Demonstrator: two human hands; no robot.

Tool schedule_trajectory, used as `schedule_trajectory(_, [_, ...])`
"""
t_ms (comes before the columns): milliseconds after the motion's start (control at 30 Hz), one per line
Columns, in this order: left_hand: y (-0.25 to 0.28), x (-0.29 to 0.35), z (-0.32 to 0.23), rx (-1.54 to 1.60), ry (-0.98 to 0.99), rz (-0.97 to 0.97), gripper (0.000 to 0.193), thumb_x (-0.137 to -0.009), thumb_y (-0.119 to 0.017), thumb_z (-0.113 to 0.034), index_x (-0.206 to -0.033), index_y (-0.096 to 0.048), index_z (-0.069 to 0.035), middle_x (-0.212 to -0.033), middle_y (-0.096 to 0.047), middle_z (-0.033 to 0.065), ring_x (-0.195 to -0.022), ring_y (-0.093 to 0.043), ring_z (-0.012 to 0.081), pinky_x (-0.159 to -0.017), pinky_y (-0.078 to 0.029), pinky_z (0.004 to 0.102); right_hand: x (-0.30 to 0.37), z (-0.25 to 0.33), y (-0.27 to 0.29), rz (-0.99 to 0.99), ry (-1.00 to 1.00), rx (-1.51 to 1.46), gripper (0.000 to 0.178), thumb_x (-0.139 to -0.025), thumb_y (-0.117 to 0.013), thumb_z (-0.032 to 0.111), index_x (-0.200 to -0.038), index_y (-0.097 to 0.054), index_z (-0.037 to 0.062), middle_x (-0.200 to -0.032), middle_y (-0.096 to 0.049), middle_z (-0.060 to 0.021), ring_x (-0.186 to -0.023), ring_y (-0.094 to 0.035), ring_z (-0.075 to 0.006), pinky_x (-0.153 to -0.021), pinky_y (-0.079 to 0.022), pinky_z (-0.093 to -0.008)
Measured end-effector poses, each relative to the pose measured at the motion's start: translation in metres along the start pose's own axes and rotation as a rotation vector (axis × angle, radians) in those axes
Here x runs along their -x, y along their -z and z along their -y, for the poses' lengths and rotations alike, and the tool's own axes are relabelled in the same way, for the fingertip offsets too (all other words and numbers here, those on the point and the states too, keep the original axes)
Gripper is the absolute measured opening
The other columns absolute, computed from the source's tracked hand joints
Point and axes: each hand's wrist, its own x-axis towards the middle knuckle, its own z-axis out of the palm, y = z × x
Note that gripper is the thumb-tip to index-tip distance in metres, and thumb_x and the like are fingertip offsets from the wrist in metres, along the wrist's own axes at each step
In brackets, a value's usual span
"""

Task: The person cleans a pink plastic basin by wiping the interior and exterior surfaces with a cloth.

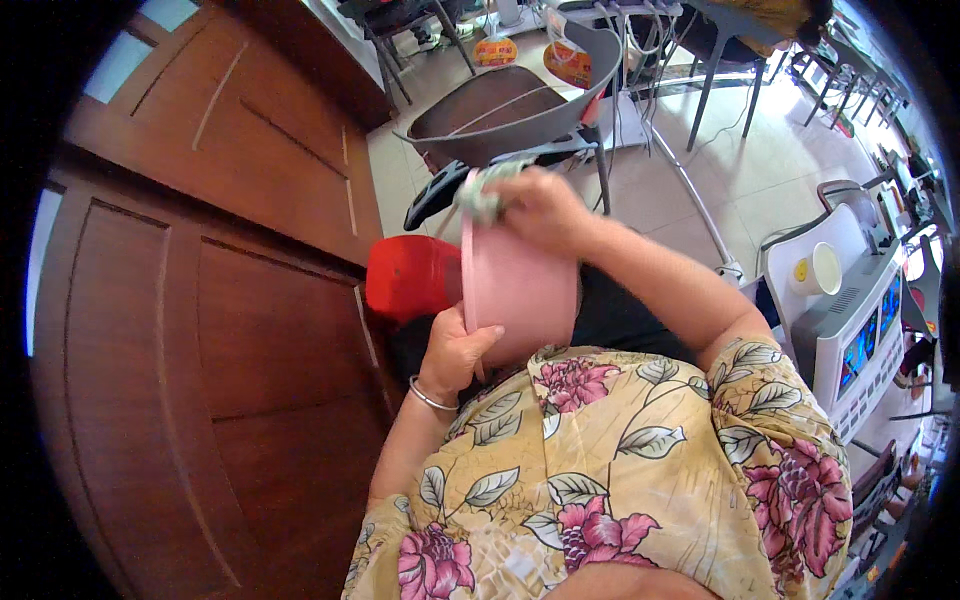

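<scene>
A pink plastic tub (525, 290) is tipped on its side in front of my body, its rim facing left. My left hand (458, 348) grips the lower part of that rim, with the thumb on the outer wall. At the upper end of the rim, my right hand (545, 208) is closed on a pale green and white cloth (485, 195), which touches the tub's edge. Motion blurs the cloth and the right fingers somewhat. The inside of the tub is turned away and cannot be seen.
Left of the tub stands a red plastic container (408, 277), beside brown wooden doors (270, 340). A grey chair (490, 115) is just ahead. To the right, a white paper cup (822, 270) sits by a pale machine with screens (850, 345). Cables run along the tiled floor.
</scene>
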Motion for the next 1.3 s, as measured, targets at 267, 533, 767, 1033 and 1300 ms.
schedule_trajectory(267, [-0.002, -0.004, -0.001, 0.156, -0.14, -0.069, 0.048, -0.079, -0.056, 0.005, -0.127, -0.046, 0.005, -0.119, -0.058, 0.0117, -0.108, -0.058, 0.021, -0.093, -0.046, 0.0351, 0.02, 0.036, 0.001, 0.09, 0.336, 0.177, 0.038, -0.064, -0.067, 0.006, -0.1, -0.065, 0.0158, -0.11, -0.062, -0.0049, -0.096, -0.057, -0.0313, -0.083, -0.048, -0.0419])
schedule_trajectory(533, [-0.001, 0.007, -0.014, 0.068, -0.138, -0.018, 0.038, -0.082, -0.055, 0.005, -0.12, -0.054, 0.005, -0.112, -0.061, 0.009, -0.1, -0.058, 0.0149, -0.091, -0.045, 0.0304, -0.016, -0.058, 0.012, 0.109, -0.437, 0.037, 0.023, -0.083, -0.053, 0.018, -0.091, -0.065, 0.0008, -0.087, -0.065, -0.022, -0.087, -0.063, -0.0372, -0.076, -0.049, -0.0428])
schedule_trajectory(767, [0.002, 0.002, -0.012, 0.227, -0.165, -0.259, 0.028, -0.089, -0.057, -0.003, -0.116, -0.056, 0.005, -0.106, -0.064, 0.0083, -0.094, -0.06, 0.0136, -0.085, -0.048, 0.0286, 0.036, 0.002, 0.002, -0.065, 0.057, 0.214, 0.032, -0.072, -0.062, 0.012, -0.104, -0.065, 0.0098, -0.103, -0.065, -0.0125, -0.09, -0.06, -0.0344, -0.082, -0.048, -0.0431])
schedule_trajectory(1033, [0.013, -0.001, 0.005, 0.001, -0.312, -0.524, 0.021, -0.093, -0.06, -0.014, -0.104, -0.062, 0.004, -0.094, -0.065, 0.0032, -0.08, -0.057, 0.008, -0.072, -0.048, 0.0244, 0.059, 0.062, -0.003, 0.146, 0.482, 0.241, 0.042, -0.055, -0.071, 0.012, -0.096, -0.064, 0.0162, -0.111, -0.062, 0.0008, -0.084, -0.054, -0.025, -0.082, -0.047, -0.0413])
schedule_trajectory(1300, [0.028, 0.007, 0.007, -0.447, -0.332, -0.413, 0.017, -0.09, -0.061, -0.014, -0.093, -0.063, 0.002, -0.077, -0.063, 0.0005, -0.07, -0.052, 0.006, -0.065, -0.045, 0.0247, 0.013, 0.041, -0.001, 0.053, 0.242, 0.148, 0.035, -0.068, -0.067, 0.017, -0.103, -0.066, 0.0151, -0.105, -0.065, -0.0049, -0.092, -0.057, -0.0309, -0.085, -0.047, -0.0406])
